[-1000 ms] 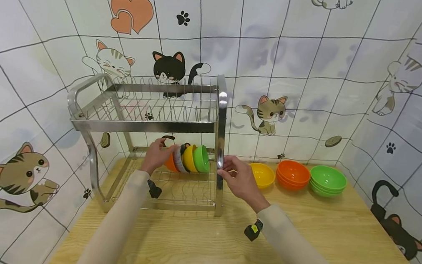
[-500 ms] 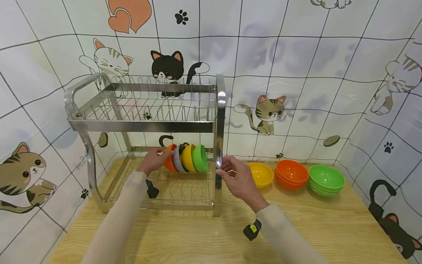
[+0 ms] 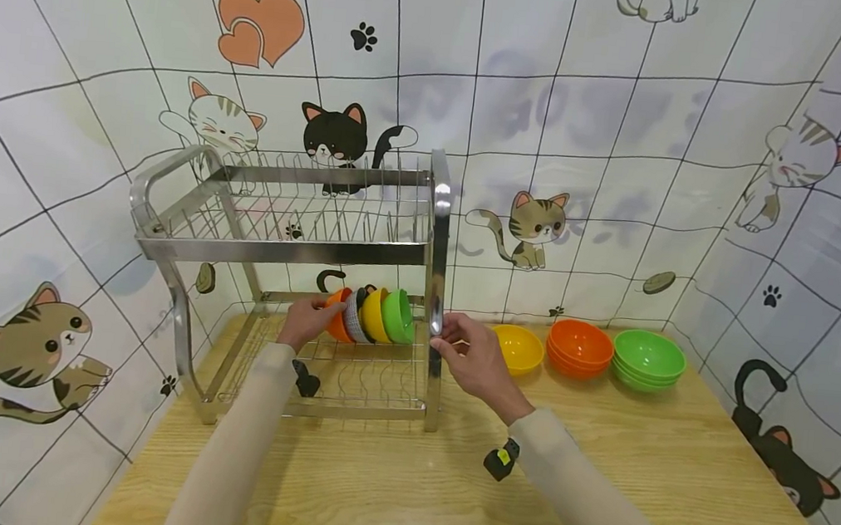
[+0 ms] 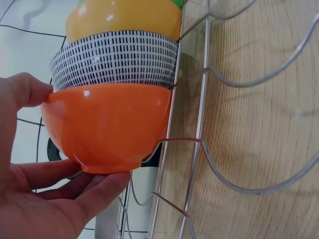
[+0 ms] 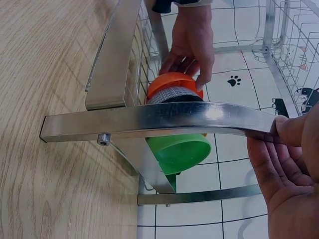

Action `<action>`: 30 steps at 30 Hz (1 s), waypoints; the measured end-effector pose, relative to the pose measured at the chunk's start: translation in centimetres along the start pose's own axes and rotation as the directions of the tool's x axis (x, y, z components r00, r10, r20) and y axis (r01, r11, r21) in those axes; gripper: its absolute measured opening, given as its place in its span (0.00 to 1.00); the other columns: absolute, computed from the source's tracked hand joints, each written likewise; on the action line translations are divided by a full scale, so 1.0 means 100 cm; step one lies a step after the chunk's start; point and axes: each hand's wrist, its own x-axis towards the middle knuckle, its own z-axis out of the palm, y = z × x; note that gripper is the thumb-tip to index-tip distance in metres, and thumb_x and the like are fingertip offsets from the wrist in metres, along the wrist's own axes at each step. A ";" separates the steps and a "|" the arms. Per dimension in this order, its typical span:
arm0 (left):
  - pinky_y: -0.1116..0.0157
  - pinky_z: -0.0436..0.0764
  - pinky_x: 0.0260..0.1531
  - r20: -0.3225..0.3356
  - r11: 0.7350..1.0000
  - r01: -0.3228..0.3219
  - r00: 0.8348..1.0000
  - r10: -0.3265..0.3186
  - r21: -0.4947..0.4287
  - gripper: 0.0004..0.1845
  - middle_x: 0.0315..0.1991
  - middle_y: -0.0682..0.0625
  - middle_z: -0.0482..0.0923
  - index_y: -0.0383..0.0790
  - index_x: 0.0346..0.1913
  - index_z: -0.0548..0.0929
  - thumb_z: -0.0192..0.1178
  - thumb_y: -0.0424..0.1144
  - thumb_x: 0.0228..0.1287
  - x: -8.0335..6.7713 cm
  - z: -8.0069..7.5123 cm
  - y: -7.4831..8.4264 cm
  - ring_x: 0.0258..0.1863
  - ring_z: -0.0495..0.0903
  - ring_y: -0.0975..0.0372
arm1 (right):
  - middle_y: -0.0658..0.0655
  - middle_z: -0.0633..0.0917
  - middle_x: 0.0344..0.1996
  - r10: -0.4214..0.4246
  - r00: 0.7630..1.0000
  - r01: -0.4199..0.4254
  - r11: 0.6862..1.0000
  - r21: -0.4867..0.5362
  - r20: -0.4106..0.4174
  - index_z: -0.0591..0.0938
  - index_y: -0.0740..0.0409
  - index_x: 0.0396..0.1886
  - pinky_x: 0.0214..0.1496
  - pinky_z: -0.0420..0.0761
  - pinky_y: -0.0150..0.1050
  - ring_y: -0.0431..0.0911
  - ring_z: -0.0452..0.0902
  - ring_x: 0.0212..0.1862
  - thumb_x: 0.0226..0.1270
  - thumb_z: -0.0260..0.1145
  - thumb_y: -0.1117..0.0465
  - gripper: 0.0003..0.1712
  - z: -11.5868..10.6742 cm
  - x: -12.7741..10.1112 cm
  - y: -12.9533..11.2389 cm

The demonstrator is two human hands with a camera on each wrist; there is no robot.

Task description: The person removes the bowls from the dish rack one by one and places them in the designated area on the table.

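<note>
An orange bowl (image 4: 107,124) stands on its side in the lower tier of a metal dish rack (image 3: 301,250). My left hand (image 3: 306,320) holds this bowl, thumb at its rim and fingers against its base in the left wrist view. Nested against it are a white bowl with black dashes (image 4: 114,57), a yellow bowl (image 3: 375,314) and a green bowl (image 3: 400,317). With thumb and fingers, my right hand (image 3: 482,358) pinches the rack's right front post (image 5: 199,117).
To the right of the rack, a yellow bowl (image 3: 518,350), stacked orange bowls (image 3: 581,348) and stacked green bowls (image 3: 648,361) sit on the wooden table (image 3: 430,497). A tiled wall with cat pictures (image 3: 513,95) rises behind. The upper tier has upright wires.
My left hand has lowered slightly, its fingers closing in on the orange bowl, which shows more of its rim. The right hand stays at the post.
</note>
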 end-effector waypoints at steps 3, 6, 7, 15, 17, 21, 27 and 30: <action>0.67 0.75 0.36 -0.023 1.000 -0.012 1.000 0.012 -0.002 0.30 0.51 0.39 0.83 0.36 0.58 0.84 0.61 0.59 0.70 -0.002 0.001 0.001 0.41 0.77 0.54 | 0.57 0.85 0.38 -0.003 1.000 0.003 1.000 0.000 -0.002 0.82 0.60 0.52 0.43 0.86 0.32 0.46 0.84 0.40 0.71 0.69 0.63 0.13 0.001 0.000 0.001; 0.68 0.78 0.38 -0.040 1.000 -0.024 0.999 0.024 -0.009 0.29 0.53 0.38 0.83 0.35 0.60 0.83 0.62 0.57 0.71 -0.004 0.001 0.004 0.42 0.79 0.54 | 0.57 0.85 0.38 -0.004 1.000 0.004 1.000 0.001 0.000 0.82 0.60 0.53 0.43 0.86 0.32 0.45 0.84 0.40 0.71 0.69 0.63 0.13 0.001 -0.001 0.002; 0.68 0.80 0.39 -0.046 1.000 -0.027 0.999 0.027 -0.008 0.29 0.54 0.38 0.83 0.35 0.61 0.83 0.62 0.56 0.71 -0.005 0.001 0.005 0.43 0.79 0.54 | 0.57 0.85 0.38 -0.005 1.000 0.005 1.000 0.000 0.000 0.82 0.59 0.53 0.43 0.86 0.32 0.45 0.84 0.39 0.71 0.69 0.63 0.13 0.002 -0.001 0.003; 0.54 0.84 0.54 -0.097 0.999 -0.031 0.995 0.032 0.012 0.35 0.60 0.34 0.80 0.28 0.65 0.78 0.63 0.56 0.68 -0.009 -0.004 0.015 0.50 0.80 0.48 | 0.57 0.86 0.38 -0.023 1.000 0.023 1.000 -0.006 -0.008 0.82 0.60 0.52 0.43 0.86 0.32 0.45 0.84 0.39 0.71 0.69 0.63 0.13 0.002 0.000 0.004; 0.52 0.84 0.57 -0.108 0.999 -0.041 0.993 0.042 0.014 0.37 0.62 0.34 0.78 0.27 0.66 0.76 0.63 0.56 0.68 -0.011 -0.005 0.017 0.51 0.80 0.47 | 0.57 0.86 0.38 -0.025 1.000 0.025 1.000 -0.006 -0.009 0.82 0.60 0.52 0.43 0.86 0.32 0.45 0.84 0.39 0.71 0.69 0.63 0.13 0.002 0.000 0.005; 0.55 0.86 0.50 -0.137 0.997 -0.070 0.988 0.072 0.017 0.35 0.57 0.33 0.81 0.26 0.63 0.78 0.62 0.54 0.68 -0.013 -0.008 0.019 0.46 0.81 0.47 | 0.57 0.86 0.38 -0.023 1.000 0.023 1.000 -0.010 -0.007 0.82 0.60 0.52 0.43 0.86 0.32 0.45 0.84 0.39 0.71 0.69 0.63 0.13 0.002 0.001 0.005; 0.66 0.81 0.31 -0.220 0.993 -0.110 0.969 0.115 0.034 0.26 0.43 0.36 0.84 0.29 0.50 0.84 0.62 0.52 0.66 -0.014 -0.010 0.020 0.33 0.80 0.52 | 0.56 0.87 0.38 -0.017 1.000 0.017 1.000 -0.021 0.000 0.82 0.59 0.53 0.43 0.87 0.33 0.45 0.83 0.39 0.71 0.69 0.62 0.13 0.001 0.001 0.005; 0.66 0.83 0.31 -0.249 0.991 -0.127 0.960 0.131 0.031 0.27 0.45 0.35 0.85 0.29 0.53 0.84 0.62 0.52 0.64 -0.016 -0.013 0.021 0.34 0.82 0.52 | 0.57 0.87 0.38 -0.016 1.000 0.016 1.000 -0.023 -0.001 0.82 0.59 0.52 0.44 0.88 0.34 0.46 0.83 0.39 0.71 0.69 0.62 0.13 0.000 0.001 0.006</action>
